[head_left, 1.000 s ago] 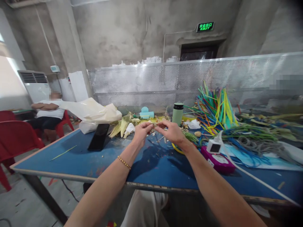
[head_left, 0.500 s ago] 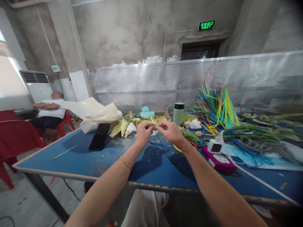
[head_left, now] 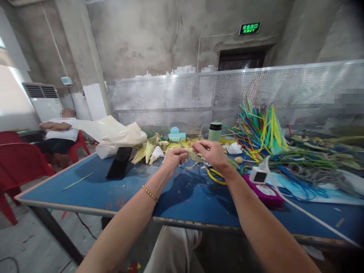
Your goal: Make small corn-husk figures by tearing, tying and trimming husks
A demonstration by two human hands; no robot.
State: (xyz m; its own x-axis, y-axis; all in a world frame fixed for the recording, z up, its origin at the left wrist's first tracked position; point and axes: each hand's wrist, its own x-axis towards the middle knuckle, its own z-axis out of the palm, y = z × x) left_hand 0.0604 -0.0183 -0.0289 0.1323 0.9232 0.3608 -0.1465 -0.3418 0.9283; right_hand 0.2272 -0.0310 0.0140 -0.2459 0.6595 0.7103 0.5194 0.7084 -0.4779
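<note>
My left hand [head_left: 174,159], with a beaded bracelet [head_left: 149,193] at the wrist, is held above the middle of the blue table [head_left: 96,199]. Its thumb and fingertips are pinched together. Just to the right, my right hand [head_left: 211,153] is also pinched, a small gap from the left one. Whatever lies in the fingers is too small and blurred to name. Pale dry husks [head_left: 150,149] and a crumpled white tissue [head_left: 157,154] lie beyond my left hand. Behind my right hand stands a green bottle [head_left: 215,132] with a black lid. Scissors with yellow handles [head_left: 215,176] lie below it.
A black phone [head_left: 119,163] and a white plastic bag [head_left: 122,134] are on the left. To the right are a purple box [head_left: 265,193], a charger with a white cable [head_left: 258,176] and colourful strips [head_left: 263,131]. A person [head_left: 61,131] sits far left.
My hands have drawn apart: the right has risen slightly and the left has dropped a little. Both fingertips stay pinched.
</note>
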